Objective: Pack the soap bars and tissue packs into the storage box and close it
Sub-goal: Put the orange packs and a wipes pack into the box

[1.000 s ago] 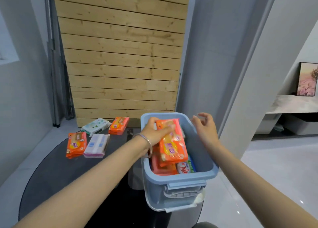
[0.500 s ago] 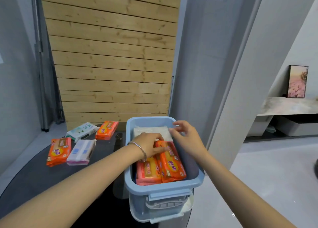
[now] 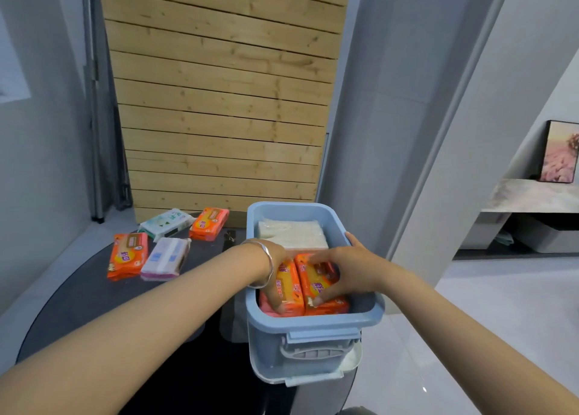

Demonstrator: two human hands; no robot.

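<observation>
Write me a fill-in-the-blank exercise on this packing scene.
1. The left hand and right hand hold orange soap packs inside the ____ storage box.
2. ____ packs lie on the dark table.
3. The white tissue pack fills the box's ____ end.
4. The left wrist wears a silver ____.
Missing: blue; four; far; bracelet.

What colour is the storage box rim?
Light blue; the box rim shows best in the head view.
</observation>
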